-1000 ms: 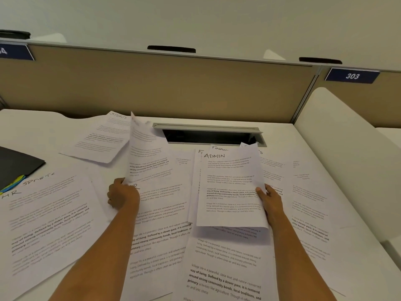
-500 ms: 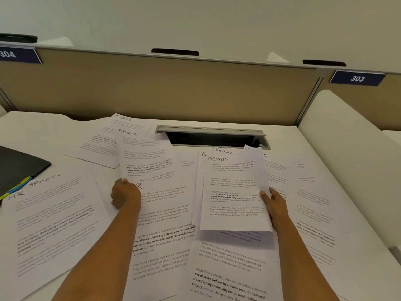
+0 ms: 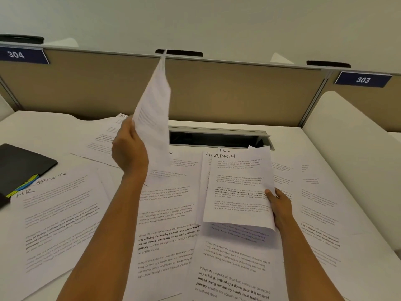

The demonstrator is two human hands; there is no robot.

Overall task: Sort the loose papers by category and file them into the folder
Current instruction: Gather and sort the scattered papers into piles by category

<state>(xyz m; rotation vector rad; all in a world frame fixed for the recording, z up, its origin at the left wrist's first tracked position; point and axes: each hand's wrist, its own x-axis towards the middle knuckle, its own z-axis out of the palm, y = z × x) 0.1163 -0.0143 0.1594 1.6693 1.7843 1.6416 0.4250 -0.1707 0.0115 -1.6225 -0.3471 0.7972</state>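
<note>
1. Two sheets were off the desk (image 3: 32, 127): I saw the left hand (image 3: 128, 148) gripping the raised sheet (image 3: 153, 114), nearly edge-on, above the loose papers (image 3: 169, 224).
2. The right hand (image 3: 280, 203) pinched the ADMIN sheet (image 3: 238, 187) by its right edge.
3. The black folder (image 3: 23, 164) lay far left on the desk.

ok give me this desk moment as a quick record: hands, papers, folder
left hand: grips raised sheet, held up nearly edge-on, heading unreadable
right hand: pinches ADMIN sheet at its right edge, tilted off the pile
folder: black, lies flat at far left of desk, coloured tabs at its near edge
loose papers: spread flat and overlapping across the desk
HR sheet: flat, beside the folder
filed so far: cannot tell
</note>
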